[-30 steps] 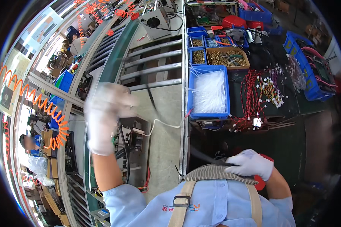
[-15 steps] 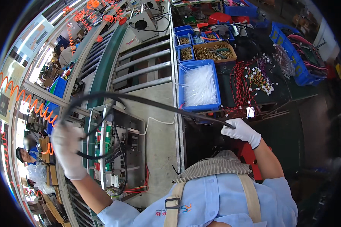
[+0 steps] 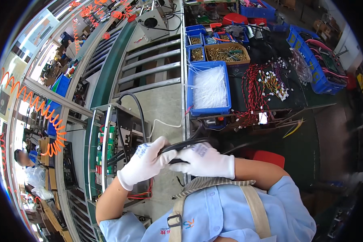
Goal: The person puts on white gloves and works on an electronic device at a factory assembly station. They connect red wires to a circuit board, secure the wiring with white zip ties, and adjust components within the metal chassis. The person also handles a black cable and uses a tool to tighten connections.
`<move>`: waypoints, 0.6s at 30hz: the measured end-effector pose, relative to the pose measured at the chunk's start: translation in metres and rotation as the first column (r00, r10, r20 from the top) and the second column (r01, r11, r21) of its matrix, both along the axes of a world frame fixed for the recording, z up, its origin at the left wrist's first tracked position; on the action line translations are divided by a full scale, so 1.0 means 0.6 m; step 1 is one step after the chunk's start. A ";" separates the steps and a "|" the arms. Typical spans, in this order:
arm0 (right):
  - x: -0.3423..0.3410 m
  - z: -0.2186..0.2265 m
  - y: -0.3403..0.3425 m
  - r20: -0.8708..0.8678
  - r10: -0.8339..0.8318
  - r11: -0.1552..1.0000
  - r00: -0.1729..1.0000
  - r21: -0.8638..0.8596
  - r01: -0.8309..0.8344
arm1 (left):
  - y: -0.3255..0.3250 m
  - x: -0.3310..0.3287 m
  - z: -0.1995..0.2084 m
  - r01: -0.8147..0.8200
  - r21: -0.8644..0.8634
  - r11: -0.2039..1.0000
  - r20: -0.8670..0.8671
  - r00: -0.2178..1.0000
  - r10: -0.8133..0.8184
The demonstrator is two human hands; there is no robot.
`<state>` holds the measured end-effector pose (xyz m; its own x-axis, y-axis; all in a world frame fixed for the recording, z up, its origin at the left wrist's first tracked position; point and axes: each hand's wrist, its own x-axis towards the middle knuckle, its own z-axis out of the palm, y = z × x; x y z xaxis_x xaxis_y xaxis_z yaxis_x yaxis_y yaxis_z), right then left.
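Note:
My left hand (image 3: pixel 146 163), in a white glove, is closed around a folded black cable (image 3: pixel 182 143) in front of my chest. My right hand (image 3: pixel 205 160), also gloved, grips the same cable close beside the left one, fingers bent around it. Loops of cable stick out to the right past my right hand, partly blurred. At the left stands an open metal chassis (image 3: pixel 127 139) with green circuit boards (image 3: pixel 101 151) along its side. A black cable arches up from its top and drops toward my left hand.
A blue bin (image 3: pixel 228 94) of white zip ties stands beyond my hands, with a cardboard box (image 3: pixel 228 60) of brass-coloured fasteners behind. Red-black wire harnesses (image 3: pixel 252 90) lie right of it. A roller conveyor (image 3: pixel 149 68) runs far left. A red stool (image 3: pixel 270 158) is near my right elbow.
My hands were wide apart with the cable stretched between them. They have come together before my chest, and the cable is now gathered into a bundle.

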<state>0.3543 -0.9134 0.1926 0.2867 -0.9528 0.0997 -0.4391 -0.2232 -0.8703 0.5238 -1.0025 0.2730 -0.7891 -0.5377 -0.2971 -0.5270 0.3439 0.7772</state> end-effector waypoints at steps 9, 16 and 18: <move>-0.069 -0.037 -0.034 0.416 0.056 0.836 0.908 0.477 -0.270 | -0.030 -0.003 -0.027 0.331 -0.293 0.897 0.443 0.878 -0.180; -0.309 -0.243 -0.296 -0.221 -0.438 0.896 0.871 -0.037 0.442 | -0.045 -0.003 -0.052 0.415 -0.229 0.881 0.584 0.783 -0.217; -0.327 -0.286 -0.360 -0.368 -0.398 0.917 0.841 -0.124 0.379 | -0.049 -0.017 -0.069 0.362 -0.274 0.891 0.567 0.809 -0.155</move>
